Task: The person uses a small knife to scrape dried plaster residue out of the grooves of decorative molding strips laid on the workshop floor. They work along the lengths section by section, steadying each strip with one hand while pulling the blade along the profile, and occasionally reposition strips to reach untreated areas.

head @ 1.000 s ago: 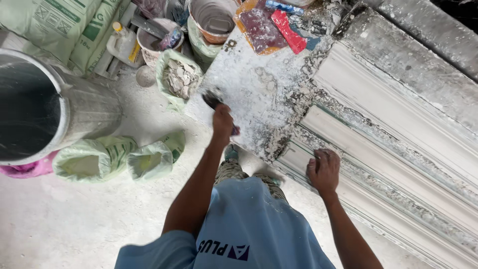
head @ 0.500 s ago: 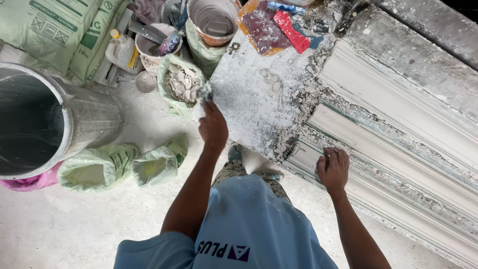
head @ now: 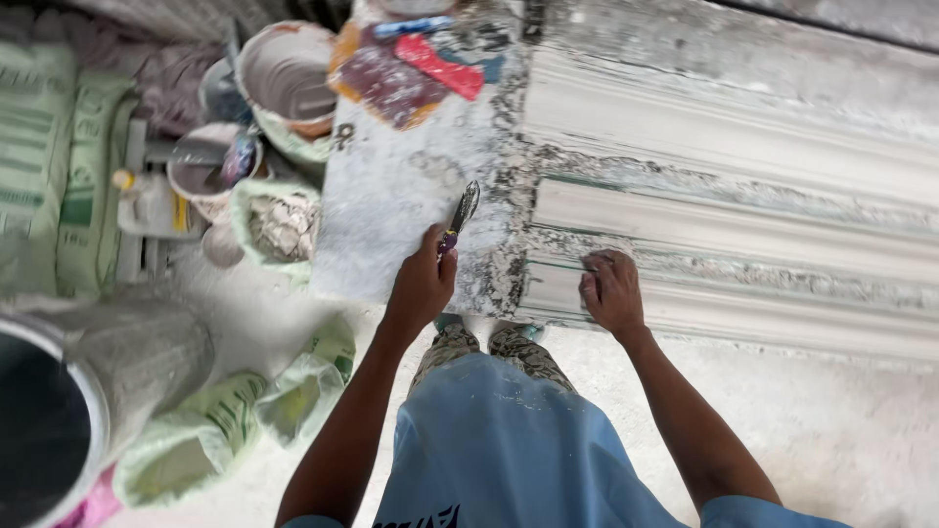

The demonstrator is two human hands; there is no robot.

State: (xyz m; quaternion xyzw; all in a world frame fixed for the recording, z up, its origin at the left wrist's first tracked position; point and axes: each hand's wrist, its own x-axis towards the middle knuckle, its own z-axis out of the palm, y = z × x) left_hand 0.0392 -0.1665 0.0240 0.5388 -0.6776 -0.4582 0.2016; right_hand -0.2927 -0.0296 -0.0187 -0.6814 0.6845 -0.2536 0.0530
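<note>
My left hand (head: 421, 284) grips a small putty knife (head: 460, 213) by its purple handle, blade pointing away over a plaster-dusted flat board (head: 391, 196). My right hand (head: 611, 291) rests fingers-down on the near edge of a long white plaster cornice moulding (head: 743, 235) that runs to the right. The knife blade lies close to the ragged seam between the board and the moulding. My legs in patterned trousers stand just below the board.
Left of the board sit a green bag of plaster lumps (head: 279, 223), two dirty buckets (head: 289, 78), a small bottle (head: 147, 200) and stacked green sacks (head: 49, 166). A large metal drum (head: 88, 391) and crumpled green bags (head: 245, 411) lie on the dusty floor at lower left.
My left hand has swung from the green bag at the board's left edge rightward across the board, carrying the knife toward the moulding. The view shifted right; my right hand stays on the moulding.
</note>
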